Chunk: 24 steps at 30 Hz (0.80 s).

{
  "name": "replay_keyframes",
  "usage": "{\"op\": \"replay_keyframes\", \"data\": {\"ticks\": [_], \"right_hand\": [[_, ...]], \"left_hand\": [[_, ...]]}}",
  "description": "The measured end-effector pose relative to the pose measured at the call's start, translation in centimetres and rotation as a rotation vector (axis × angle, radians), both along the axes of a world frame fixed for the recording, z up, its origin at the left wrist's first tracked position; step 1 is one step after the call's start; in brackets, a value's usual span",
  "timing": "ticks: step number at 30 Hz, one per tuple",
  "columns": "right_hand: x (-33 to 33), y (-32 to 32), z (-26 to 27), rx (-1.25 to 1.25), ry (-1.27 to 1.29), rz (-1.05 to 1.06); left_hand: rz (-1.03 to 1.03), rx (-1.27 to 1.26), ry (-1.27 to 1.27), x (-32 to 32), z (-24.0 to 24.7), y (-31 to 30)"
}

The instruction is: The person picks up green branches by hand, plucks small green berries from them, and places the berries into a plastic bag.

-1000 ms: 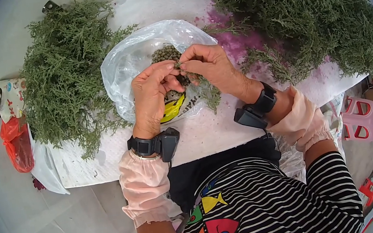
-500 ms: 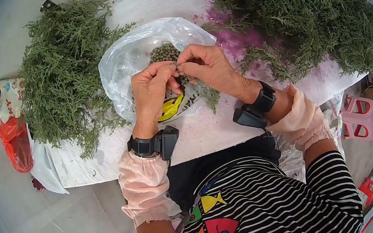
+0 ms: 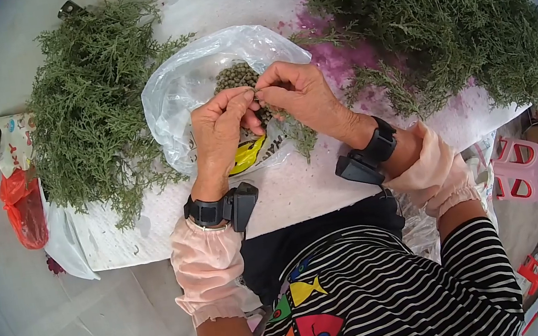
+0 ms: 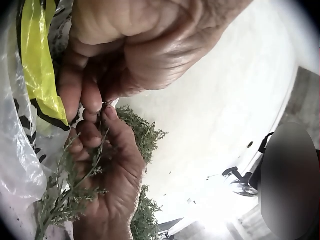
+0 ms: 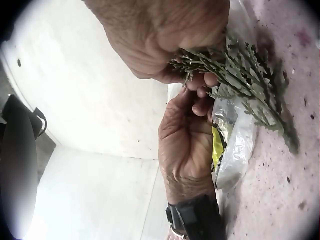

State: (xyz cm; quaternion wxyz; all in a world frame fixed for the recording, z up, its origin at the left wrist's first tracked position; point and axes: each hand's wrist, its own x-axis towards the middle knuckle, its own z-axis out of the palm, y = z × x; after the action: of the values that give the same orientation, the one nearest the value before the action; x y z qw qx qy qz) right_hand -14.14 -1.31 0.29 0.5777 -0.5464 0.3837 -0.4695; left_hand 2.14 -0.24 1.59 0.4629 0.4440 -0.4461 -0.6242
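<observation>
Both hands meet at the fingertips over an open clear plastic bag (image 3: 167,106). Inside it lies a heap of small round brownish-green berries (image 3: 235,76). My right hand (image 3: 309,99) holds a green evergreen sprig (image 5: 250,90), pinched between thumb and forefinger. The sprig's leafy end hangs below the palm, toward the table. My left hand (image 3: 216,131) pinches with thumb and forefinger at the sprig's tip, against the right fingertips; what lies between them is mostly hidden. In the left wrist view the sprig (image 4: 62,200) crosses the right palm.
A pile of evergreen branches (image 3: 92,110) lies left of the bag, a larger pile (image 3: 426,15) at the back right. The white table cover (image 3: 287,200) has a purple stain (image 3: 336,55). A red bag (image 3: 26,209) hangs at the left; a pink stool (image 3: 521,170) stands at the right.
The hands stay almost in place over the bag, with only small finger movements at the sprig. The fingertips have drawn slightly closer together.
</observation>
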Motion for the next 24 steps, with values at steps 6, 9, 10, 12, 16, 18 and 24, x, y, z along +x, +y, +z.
{"op": "replay_keyframes", "data": {"ticks": [6, 9, 10, 12, 16, 18, 24], "right_hand": [[-0.09, 0.06, 0.09, 0.007, 0.01, 0.016], [-0.14, 0.03, 0.16, 0.001, 0.035, 0.038], [-0.15, 0.01, 0.18, -0.001, 0.038, 0.039], [-0.18, 0.0, 0.2, -0.006, 0.045, 0.04], [-0.19, 0.03, 0.22, -0.006, 0.045, 0.041], [-0.17, 0.05, 0.26, -0.011, 0.05, 0.039], [-0.16, 0.19, 0.5, -0.017, 0.072, 0.038]], "left_hand": [[-0.016, 0.011, 0.005, 0.04, 0.11, 0.01], [-0.012, 0.014, 0.019, 0.1, 0.14, -0.04], [-0.011, 0.013, 0.018, 0.11, 0.17, -0.05], [-0.012, 0.014, 0.015, 0.12, 0.23, -0.05], [-0.009, 0.012, 0.005, 0.01, 0.37, 0.0], [-0.007, 0.011, 0.0, 0.0, 0.44, -0.01], [-0.003, 0.021, -0.001, -0.04, 0.52, -0.01]]}}
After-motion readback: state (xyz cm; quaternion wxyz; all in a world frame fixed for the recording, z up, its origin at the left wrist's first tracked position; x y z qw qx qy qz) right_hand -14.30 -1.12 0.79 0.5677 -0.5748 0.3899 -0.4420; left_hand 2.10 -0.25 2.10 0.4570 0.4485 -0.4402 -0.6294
